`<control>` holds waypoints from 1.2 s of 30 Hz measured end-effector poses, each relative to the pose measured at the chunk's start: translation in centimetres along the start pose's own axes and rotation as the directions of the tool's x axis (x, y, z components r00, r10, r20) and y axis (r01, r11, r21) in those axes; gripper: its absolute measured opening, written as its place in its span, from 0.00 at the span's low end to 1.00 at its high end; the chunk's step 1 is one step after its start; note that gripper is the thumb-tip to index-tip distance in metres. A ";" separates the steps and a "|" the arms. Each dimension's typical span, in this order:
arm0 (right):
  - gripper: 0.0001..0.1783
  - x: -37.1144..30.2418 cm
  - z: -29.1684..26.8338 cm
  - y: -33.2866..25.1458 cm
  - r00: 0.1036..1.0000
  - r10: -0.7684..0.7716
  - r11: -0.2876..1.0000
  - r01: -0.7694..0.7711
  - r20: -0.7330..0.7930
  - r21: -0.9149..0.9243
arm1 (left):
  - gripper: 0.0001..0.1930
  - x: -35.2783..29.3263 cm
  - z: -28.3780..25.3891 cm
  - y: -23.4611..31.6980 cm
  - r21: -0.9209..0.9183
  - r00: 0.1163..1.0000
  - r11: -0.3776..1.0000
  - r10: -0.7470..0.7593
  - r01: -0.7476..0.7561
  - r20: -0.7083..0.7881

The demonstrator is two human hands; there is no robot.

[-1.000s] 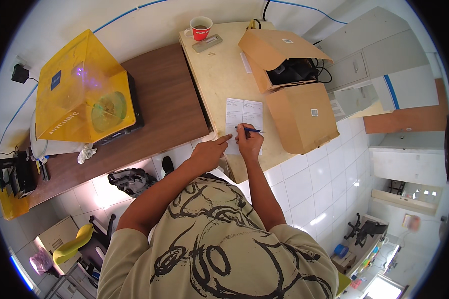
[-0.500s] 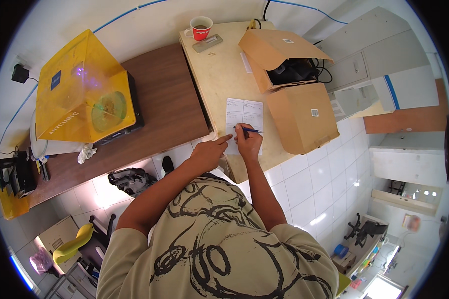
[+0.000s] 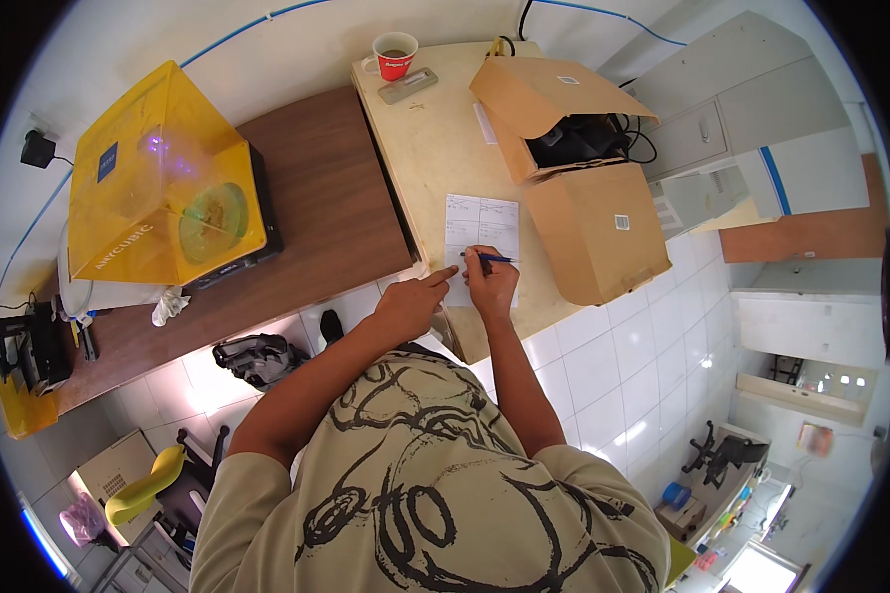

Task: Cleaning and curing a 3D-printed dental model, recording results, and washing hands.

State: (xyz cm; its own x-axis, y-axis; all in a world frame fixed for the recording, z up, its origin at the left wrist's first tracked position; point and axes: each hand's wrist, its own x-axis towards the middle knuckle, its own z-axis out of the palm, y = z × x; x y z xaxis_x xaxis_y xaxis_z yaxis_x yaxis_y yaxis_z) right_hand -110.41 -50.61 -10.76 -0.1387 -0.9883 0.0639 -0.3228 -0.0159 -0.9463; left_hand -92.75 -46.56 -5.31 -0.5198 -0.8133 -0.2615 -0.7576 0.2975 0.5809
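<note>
A white sheet of paper (image 3: 483, 219) with ruled boxes and handwriting lies near the front of the pale wooden table (image 3: 415, 148). Over its lower half, my right hand (image 3: 492, 289) grips a dark blue pen (image 3: 498, 259), tip down at the sheet. My left hand (image 3: 408, 303) rests by the table's front left corner and holds nothing. Its index finger stretches to the sheet's left edge, while the other fingers are partly hidden. The lower part of the sheet is covered by my right hand.
Right of the sheet stands an open cardboard box (image 3: 598, 232) holding a black item and cables. A red and white mug (image 3: 395, 61) and a grey flat case (image 3: 407, 86) sit at the back. Left, a yellow see-through cover (image 3: 138, 188) stands on a brown table (image 3: 316, 148).
The view has shifted very slightly. My right hand and the pen stay at nearly the same spot on the sheet, and my left hand keeps its place.
</note>
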 end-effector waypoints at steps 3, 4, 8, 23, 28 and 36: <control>0.10 -0.1 -0.2 0.1 1.000 -0.002 1.000 0.002 -0.003 -0.010 | 0.12 0.1 -0.2 0.2 0.003 1.000 1.000 0.002 -0.002 0.013; 0.10 -0.1 -0.3 0.3 1.000 -0.004 1.000 0.004 0.004 -0.022 | 0.12 0.1 -0.3 0.4 0.002 1.000 1.000 -0.001 0.001 0.017; 0.10 0.0 -0.1 0.3 1.000 0.007 1.000 -0.007 0.009 0.007 | 0.12 0.0 -0.3 0.2 -0.005 0.999 1.000 -0.013 0.013 0.034; 0.10 -0.1 -0.2 -0.1 1.000 -0.008 1.000 0.008 -0.015 -0.002 | 0.11 0.0 -0.2 0.1 0.000 0.999 1.000 -0.027 0.027 0.036; 0.09 -0.3 -0.5 -0.3 0.991 0.116 0.981 -0.105 -0.062 0.164 | 0.10 0.3 0.0 -0.2 -0.053 1.000 0.999 -0.005 0.006 0.017; 0.09 -1.0 -4.6 -4.5 0.989 0.143 0.866 -0.103 -0.044 0.489 | 0.06 1.9 0.5 -1.7 -0.775 0.977 0.631 -0.159 -0.009 -0.141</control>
State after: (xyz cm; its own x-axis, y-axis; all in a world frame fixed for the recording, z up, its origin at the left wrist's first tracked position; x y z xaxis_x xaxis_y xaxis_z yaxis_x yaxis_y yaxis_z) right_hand -113.15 -48.87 -5.15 -0.2248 -0.9727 -0.0580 0.1929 0.0139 -0.9811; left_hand -92.65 -48.33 -7.14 -0.3315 -0.9126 -0.2393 -0.1678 -0.1926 0.9668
